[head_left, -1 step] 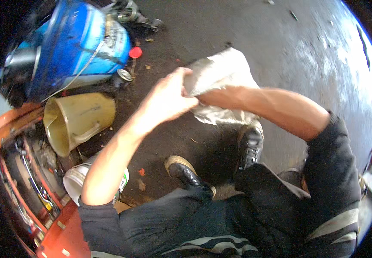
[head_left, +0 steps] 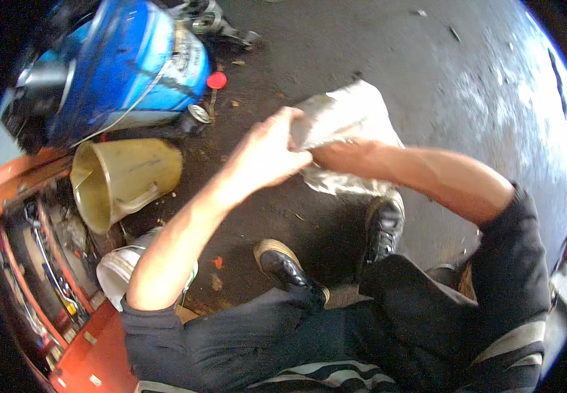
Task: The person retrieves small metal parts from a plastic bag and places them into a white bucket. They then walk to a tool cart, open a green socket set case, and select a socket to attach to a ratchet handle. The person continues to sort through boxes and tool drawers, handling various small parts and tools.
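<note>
In the head view, a crumpled, whitish, thin sheet-like wrap, plastic or cloth, spreads between the person's two bare hands, out in front of the shoes, and appears to be held above the dark, stained floor. The left hand curves round its left edge, thumb and fingers parted with the edge between them; blur hides whether they pinch it. The right hand lies across the near part, its fingertips close to the left thumb and lost in the folds, so its grip cannot be told.

Handling looks best with the left hand steadying the edge while the right works close beside it, as thin, creased material probably slips or tears if pulled hard. Keeping the lower folds off the black leather-look shoes and the floor would likely keep grime away. The elbows do well to stay wide: the left forearm passes over the white round bucket, and near it lies the yellowish, see-through plastic jug, tipped on its side.
</note>
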`<state>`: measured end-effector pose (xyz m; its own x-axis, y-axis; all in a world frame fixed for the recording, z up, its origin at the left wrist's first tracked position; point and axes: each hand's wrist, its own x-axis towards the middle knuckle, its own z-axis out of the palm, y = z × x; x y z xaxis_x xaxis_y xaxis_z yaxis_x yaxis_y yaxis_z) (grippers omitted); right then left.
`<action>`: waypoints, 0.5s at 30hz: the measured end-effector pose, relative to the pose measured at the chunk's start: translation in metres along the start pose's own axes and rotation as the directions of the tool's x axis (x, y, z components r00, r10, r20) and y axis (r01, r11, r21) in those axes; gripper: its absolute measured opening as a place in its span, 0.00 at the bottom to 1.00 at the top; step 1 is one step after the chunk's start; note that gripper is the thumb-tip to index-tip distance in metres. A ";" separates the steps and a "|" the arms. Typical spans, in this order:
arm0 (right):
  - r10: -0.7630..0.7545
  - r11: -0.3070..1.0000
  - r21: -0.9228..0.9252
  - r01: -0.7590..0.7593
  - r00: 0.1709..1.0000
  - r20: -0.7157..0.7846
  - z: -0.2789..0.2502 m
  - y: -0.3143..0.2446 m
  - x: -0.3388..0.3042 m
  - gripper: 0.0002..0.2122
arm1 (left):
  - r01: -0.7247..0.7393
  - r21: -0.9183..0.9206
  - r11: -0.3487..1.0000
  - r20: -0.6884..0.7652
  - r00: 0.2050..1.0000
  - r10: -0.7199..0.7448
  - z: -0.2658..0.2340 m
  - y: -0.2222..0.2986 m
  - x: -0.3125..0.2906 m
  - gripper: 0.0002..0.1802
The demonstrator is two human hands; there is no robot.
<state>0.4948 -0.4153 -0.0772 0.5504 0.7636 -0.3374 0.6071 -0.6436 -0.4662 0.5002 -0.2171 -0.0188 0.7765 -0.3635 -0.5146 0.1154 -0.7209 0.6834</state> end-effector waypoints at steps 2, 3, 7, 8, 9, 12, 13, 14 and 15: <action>-0.149 0.988 -0.040 0.151 0.987 0.053 -0.015 -0.008 -0.027 0.15 | -0.066 0.030 0.997 -0.043 0.997 0.068 0.006 -0.007 -0.006 0.40; -0.187 0.982 -0.043 0.184 0.980 -0.063 -0.023 -0.018 -0.047 0.13 | -0.013 -0.043 0.999 0.016 1.000 0.014 0.007 -0.011 -0.008 0.43; 0.047 0.994 0.104 0.018 0.805 -0.592 -0.053 -0.010 -0.117 0.25 | 0.070 -0.342 0.937 -0.040 0.995 -0.089 0.026 -0.031 -0.025 0.64; 0.493 0.830 0.533 -0.165 0.666 -0.560 -0.042 -0.004 -0.115 0.31 | 0.201 -0.505 0.839 0.068 0.979 -0.194 0.032 -0.037 -0.025 0.66; 0.773 0.533 0.793 -0.296 0.552 -0.313 -0.035 0.011 -0.109 0.37 | 0.338 -0.646 0.684 0.197 0.940 -0.278 0.041 -0.041 -0.024 0.66; 0.723 -0.223 0.786 -0.577 0.443 0.530 -0.004 0.048 -0.092 0.45 | 0.364 -0.823 0.436 0.354 0.929 -0.107 0.074 -0.051 -0.012 0.64; 0.666 -0.256 0.793 -0.553 0.494 0.559 0.012 0.052 -0.085 0.44 | 0.407 -0.818 0.406 0.420 0.906 -0.061 0.089 -0.054 -0.005 0.63; 0.592 -0.285 0.807 -0.518 0.567 0.573 0.030 0.051 -0.080 0.43 | 0.483 -0.795 0.366 0.489 0.868 -0.083 0.109 -0.051 0.008 0.61; 0.643 -0.197 0.803 -0.563 0.544 0.539 0.043 0.052 -0.072 0.39 | 0.465 -0.825 0.321 0.485 0.874 -0.020 0.129 -0.051 0.019 0.57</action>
<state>0.4620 -0.5016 -0.1127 0.3810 0.0291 -0.9241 -0.8893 -0.2619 -0.3749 0.4289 -0.2632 -0.1303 0.3761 -0.5896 -0.7148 0.9092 0.0863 0.4073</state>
